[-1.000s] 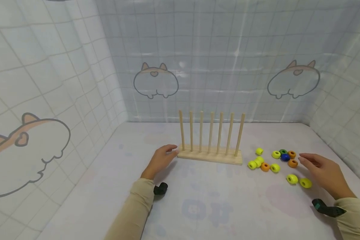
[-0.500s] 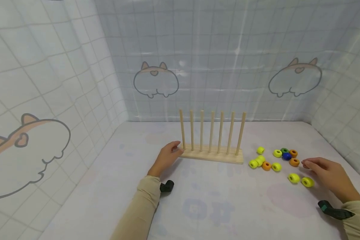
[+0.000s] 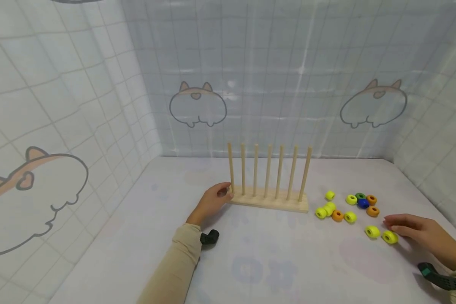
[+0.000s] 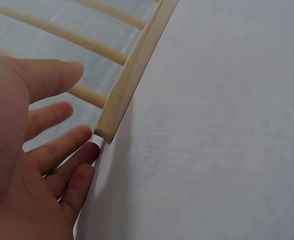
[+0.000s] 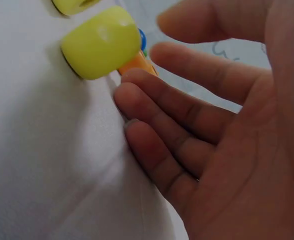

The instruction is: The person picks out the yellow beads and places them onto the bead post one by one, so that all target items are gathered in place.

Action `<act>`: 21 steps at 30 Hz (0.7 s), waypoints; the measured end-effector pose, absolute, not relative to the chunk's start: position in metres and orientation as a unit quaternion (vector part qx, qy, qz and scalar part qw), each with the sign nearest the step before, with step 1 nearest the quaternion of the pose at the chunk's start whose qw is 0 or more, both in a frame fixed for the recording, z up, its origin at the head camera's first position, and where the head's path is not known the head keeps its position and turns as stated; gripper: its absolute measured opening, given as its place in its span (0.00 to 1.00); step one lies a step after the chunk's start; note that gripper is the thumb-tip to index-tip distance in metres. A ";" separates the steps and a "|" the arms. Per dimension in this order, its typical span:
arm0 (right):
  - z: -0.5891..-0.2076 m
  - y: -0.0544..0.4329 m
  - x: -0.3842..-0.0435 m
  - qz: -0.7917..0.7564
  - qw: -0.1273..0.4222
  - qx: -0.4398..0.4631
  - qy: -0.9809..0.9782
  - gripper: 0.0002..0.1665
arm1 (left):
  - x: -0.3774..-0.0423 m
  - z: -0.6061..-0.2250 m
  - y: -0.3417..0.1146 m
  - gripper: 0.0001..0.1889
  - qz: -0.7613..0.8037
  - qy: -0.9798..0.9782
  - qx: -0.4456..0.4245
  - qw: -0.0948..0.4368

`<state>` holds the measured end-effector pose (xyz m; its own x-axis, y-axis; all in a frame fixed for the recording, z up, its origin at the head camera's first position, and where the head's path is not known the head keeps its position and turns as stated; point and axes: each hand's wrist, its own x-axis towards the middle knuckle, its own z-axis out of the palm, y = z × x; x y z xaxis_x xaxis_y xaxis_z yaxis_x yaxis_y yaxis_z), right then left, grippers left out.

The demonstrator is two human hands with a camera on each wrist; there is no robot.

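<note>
The right hand [image 3: 422,232] is holding its thumb and fingers apart just beside a yellow bead [image 3: 390,237]. Farther off, other beads [image 3: 353,216] are lying scattered, and the left hand [image 3: 212,202] is curving, fingers parted, at the left end of the wooden peg rack [image 3: 272,203], which is standing upright

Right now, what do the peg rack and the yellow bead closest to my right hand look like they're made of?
Peg rack: pale, apparently unvarnished wood, judging by the faint grain on its base. Yellow bead: smooth and slightly glossy, with soft highlights; painted wood or plastic, I can't tell which.
</note>
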<state>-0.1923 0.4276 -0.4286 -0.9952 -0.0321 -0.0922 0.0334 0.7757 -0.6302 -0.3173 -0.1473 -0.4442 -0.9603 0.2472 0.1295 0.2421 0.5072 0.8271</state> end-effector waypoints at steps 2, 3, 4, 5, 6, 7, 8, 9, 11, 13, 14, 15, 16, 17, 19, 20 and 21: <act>-0.428 0.429 -0.193 -0.319 0.058 -0.011 0.946 0.31 | -0.317 -0.445 -0.148 0.28 0.476 0.868 0.141 0.008; -0.429 0.429 -0.193 -0.313 0.061 -0.016 0.948 0.31 | -0.316 -0.446 -0.148 0.28 0.476 0.868 0.143 0.009; -0.429 0.428 -0.193 -0.307 0.062 -0.020 0.949 0.30 | -0.317 -0.446 -0.148 0.28 0.476 0.867 0.145 0.009; -0.430 0.428 -0.194 -0.304 0.064 -0.023 0.950 0.31 | -0.317 -0.447 -0.149 0.27 0.474 0.868 0.147 0.009; -0.431 0.428 -0.194 -0.304 0.067 -0.025 0.950 0.31 | -0.317 -0.448 -0.149 0.27 0.474 0.868 0.150 0.008; -0.431 0.429 -0.194 -0.304 0.068 -0.027 0.950 0.31 | -0.318 -0.448 -0.149 0.26 0.473 0.868 0.154 0.006; -0.431 0.429 -0.194 -0.307 0.071 -0.027 0.949 0.31 | -0.319 -0.449 -0.149 0.26 0.470 0.868 0.158 0.003; -0.432 0.430 -0.194 -0.310 0.073 -0.027 0.948 0.31 | -0.320 -0.449 -0.149 0.25 0.470 0.867 0.163 0.001; -0.434 0.430 -0.194 -0.312 0.080 -0.026 0.946 0.32 | -0.320 -0.449 -0.149 0.25 0.468 0.867 0.169 -0.001; -0.435 0.431 -0.193 -0.309 0.085 -0.026 0.947 0.31 | -0.320 -0.449 -0.149 0.25 0.463 0.867 0.181 -0.004; -0.436 0.431 -0.193 -0.307 0.088 -0.026 0.947 0.31 | -0.319 -0.448 -0.148 0.26 0.461 0.867 0.188 -0.005; -0.436 0.431 -0.193 -0.301 0.088 -0.028 0.949 0.31 | -0.318 -0.447 -0.148 0.26 0.457 0.868 0.195 -0.007; -0.436 0.431 -0.192 -0.296 0.088 -0.031 0.951 0.30 | -0.317 -0.446 -0.148 0.26 0.452 0.869 0.201 -0.009; -0.435 0.431 -0.192 -0.291 0.087 -0.035 0.952 0.30 | -0.317 -0.446 -0.148 0.27 0.446 0.871 0.205 -0.009; -0.433 0.430 -0.192 -0.282 0.085 -0.042 0.955 0.29 | -0.316 -0.445 -0.148 0.29 0.435 0.875 0.211 -0.009; -0.432 0.429 -0.191 -0.278 0.082 -0.044 0.956 0.28 | -0.316 -0.444 -0.148 0.30 0.430 0.878 0.211 -0.007; -0.431 0.427 -0.191 -0.273 0.080 -0.046 0.958 0.28 | -0.315 -0.444 -0.149 0.31 0.423 0.882 0.209 -0.005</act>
<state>-0.1912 0.4273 -0.4311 -0.9831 -0.1316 -0.1273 -0.0447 0.8469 -0.5298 -0.3153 -0.1489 -0.4445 -0.9123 0.3645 0.1865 0.3737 0.5552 0.7431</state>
